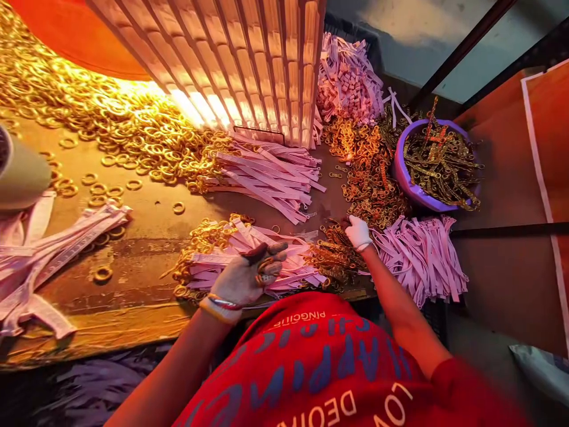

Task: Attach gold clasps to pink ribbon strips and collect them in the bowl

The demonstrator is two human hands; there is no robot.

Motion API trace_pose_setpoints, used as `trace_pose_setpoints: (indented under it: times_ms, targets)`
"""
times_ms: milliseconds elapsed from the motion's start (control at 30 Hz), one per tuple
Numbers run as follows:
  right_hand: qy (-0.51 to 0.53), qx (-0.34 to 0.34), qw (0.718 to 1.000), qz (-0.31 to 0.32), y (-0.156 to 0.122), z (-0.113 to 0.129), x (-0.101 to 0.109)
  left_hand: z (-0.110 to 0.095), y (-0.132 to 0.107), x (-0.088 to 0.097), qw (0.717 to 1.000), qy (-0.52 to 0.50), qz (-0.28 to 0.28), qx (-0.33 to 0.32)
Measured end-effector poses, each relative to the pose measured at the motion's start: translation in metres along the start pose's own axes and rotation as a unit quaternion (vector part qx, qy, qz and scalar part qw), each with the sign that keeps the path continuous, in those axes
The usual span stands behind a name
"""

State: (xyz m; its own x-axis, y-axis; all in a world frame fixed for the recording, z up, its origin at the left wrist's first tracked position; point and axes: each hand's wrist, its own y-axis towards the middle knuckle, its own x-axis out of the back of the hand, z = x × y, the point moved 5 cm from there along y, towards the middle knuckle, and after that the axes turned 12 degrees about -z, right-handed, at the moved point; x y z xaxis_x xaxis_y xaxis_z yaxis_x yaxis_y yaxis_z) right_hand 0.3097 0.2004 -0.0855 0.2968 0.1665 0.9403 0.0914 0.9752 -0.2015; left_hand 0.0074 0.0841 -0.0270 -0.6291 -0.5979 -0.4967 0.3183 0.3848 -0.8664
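My left hand [249, 276], in a white glove with dark fingertips, is turned palm up over a bundle of pink straps [208, 267]. Its thumb stands apart from its half-curled fingers; no held thing shows clearly. My right hand [357, 232], also gloved, reaches to the edge of a heap of small bronze-coloured metal links [377, 190]. Its fingers are bent together, and what is in them is hidden. Just left of it lies a bunch of bronze chain-like pieces [335, 252], across the right ends of the strap bundle. Gold rings [184, 270] cluster at the bundle's left end.
Gold rings [133, 130] spread across the back left. More pink straps lie mid-table [271, 178] and right [422, 258]. A ribbed panel [249, 65] stands behind. A purple basin [402, 169] holds metal strips. At left are a pale container [22, 178] and strap pieces [40, 267].
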Motion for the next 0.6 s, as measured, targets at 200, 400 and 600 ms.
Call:
trace_pose_setpoints:
  times_ms: [200, 400, 600]
  targets:
    - [-0.113, 0.004, 0.991, 0.069, 0.013, 0.017, -0.016, 0.023, 0.011, -0.003, 0.997, 0.074, 0.001, -0.008]
    - [-0.104, 0.035, 0.993, 0.046, -0.008, 0.026, -0.027, 0.044, 0.026, -0.001, 0.991, 0.110, -0.031, -0.065]
    - [-0.029, 0.032, 0.999, 0.006, -0.013, 0.017, -0.023, 0.050, -0.005, -0.012, 0.990, 0.101, 0.101, 0.020]
